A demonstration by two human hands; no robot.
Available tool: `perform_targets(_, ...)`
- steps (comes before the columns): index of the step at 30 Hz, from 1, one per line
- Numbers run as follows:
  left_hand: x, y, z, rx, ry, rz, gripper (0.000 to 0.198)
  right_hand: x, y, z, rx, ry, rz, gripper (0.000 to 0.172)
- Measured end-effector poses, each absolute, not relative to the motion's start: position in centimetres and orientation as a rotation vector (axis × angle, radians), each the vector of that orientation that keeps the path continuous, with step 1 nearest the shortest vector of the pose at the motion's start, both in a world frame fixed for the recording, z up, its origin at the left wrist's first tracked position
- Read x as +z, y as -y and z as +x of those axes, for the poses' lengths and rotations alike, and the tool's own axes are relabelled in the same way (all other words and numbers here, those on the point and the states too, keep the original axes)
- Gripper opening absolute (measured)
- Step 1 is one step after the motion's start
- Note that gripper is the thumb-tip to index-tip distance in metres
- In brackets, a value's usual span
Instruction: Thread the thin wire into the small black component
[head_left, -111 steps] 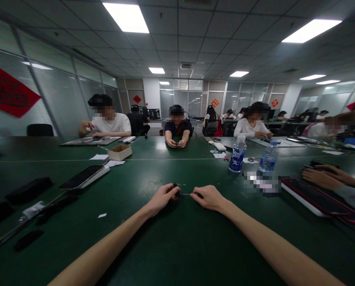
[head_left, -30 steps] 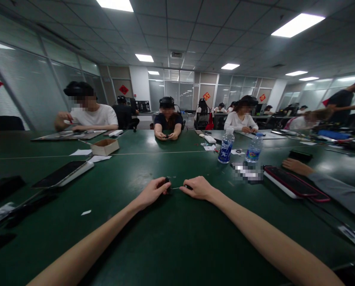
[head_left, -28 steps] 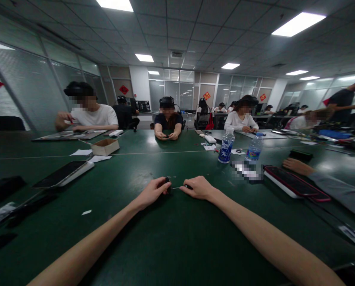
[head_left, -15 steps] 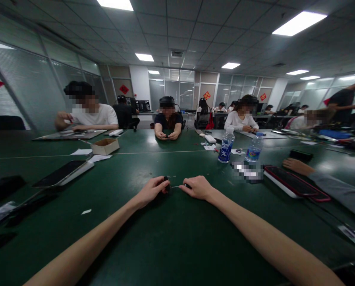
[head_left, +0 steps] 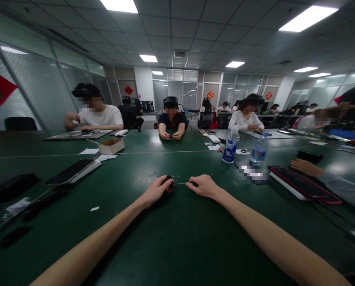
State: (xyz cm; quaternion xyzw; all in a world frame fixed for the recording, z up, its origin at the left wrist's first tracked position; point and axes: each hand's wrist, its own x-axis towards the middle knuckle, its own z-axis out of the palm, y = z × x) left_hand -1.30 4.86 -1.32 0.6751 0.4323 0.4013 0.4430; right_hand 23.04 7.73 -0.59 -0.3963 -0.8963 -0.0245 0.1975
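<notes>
Both my arms reach out over the dark green table (head_left: 171, 238). My left hand (head_left: 156, 190) is closed around a small black object (head_left: 170, 182) that rests on the tabletop. My right hand (head_left: 204, 185) is closed on a thin tool (head_left: 186, 183) whose slim metal tip points left at the black object. The two hands lie a short way apart, with the tool's tip spanning the gap between them.
A tablet (head_left: 74, 171) and dark flat items lie at my left. Two water bottles (head_left: 230, 146) stand ahead on the right, beside a red-edged device (head_left: 302, 186) and a co-worker's hand (head_left: 302, 166). A cardboard box (head_left: 111, 145) sits further back. Several people sit across the table.
The view has shifted slightly to the left. My hands keep the same grip on the black object and the tool, and the gap between them has hardly changed.
</notes>
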Motion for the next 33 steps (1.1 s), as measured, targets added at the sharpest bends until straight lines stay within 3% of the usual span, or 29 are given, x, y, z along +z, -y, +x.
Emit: perform_targets(33, -0.7, -4.9, -1.2, 0.935, -1.051, 1.762, 0.039, -0.8, -7.5, 22.6, -0.119, 2.547, -1.062, 0.045)
